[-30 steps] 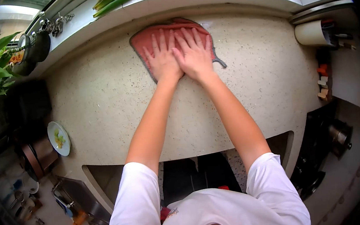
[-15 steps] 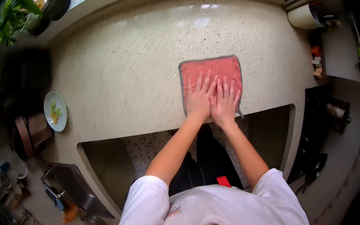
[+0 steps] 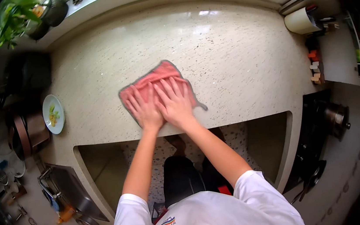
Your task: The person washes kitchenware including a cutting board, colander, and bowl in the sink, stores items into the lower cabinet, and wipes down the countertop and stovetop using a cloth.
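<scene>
A pink cleaning cloth with a grey edge lies on the speckled countertop, turned at an angle and wrinkled above my fingers. My left hand presses flat on its left part, fingers spread. Beside it, my right hand also rests flat on the cloth, with fingers apart. The two hands are side by side near the counter's front edge. From the cloth's right corner a small grey loop sticks out onto the counter.
At the left edge of the counter is a white plate with yellow-green food pieces. A sink lies at lower left. On the right are a stove with a pot and a pan. Potted plants stand at upper left.
Both hands have slid left across the counter, taking the cloth with them. The cloth has turned from nearly square-on to slanted and has bunched up.
</scene>
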`<state>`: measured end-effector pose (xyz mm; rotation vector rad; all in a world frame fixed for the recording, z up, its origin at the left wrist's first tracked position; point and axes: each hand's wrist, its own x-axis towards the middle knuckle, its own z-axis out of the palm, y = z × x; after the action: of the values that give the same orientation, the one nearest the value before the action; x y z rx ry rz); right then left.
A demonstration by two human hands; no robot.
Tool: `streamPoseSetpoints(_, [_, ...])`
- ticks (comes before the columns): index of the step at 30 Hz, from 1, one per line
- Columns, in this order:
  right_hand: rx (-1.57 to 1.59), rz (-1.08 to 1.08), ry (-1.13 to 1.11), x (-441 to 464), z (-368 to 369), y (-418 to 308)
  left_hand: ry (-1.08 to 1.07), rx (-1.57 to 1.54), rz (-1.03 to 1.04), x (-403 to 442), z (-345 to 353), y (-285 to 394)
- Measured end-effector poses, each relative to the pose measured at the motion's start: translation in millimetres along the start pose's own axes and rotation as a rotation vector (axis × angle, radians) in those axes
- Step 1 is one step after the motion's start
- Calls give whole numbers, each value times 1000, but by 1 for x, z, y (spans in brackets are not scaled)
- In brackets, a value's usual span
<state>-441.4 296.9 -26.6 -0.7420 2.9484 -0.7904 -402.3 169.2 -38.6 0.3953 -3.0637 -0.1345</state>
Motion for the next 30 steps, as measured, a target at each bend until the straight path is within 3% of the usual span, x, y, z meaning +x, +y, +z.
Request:
streamPoseSetpoints(5, [-36, -74, 161, 96, -10, 81, 69, 46, -35, 112, 23, 53])
streamPoseSetpoints(15, [-264, 71, 24, 196, -100, 284, 93, 72, -37, 267, 59, 254])
streamPoseSetpoints(23, [-344, 207, 144, 109, -150, 377, 125, -94, 164, 225, 66, 378])
streamPoseSetpoints(30, [-358, 434, 62, -57, -170, 340, 38, -369, 442, 90, 44, 391])
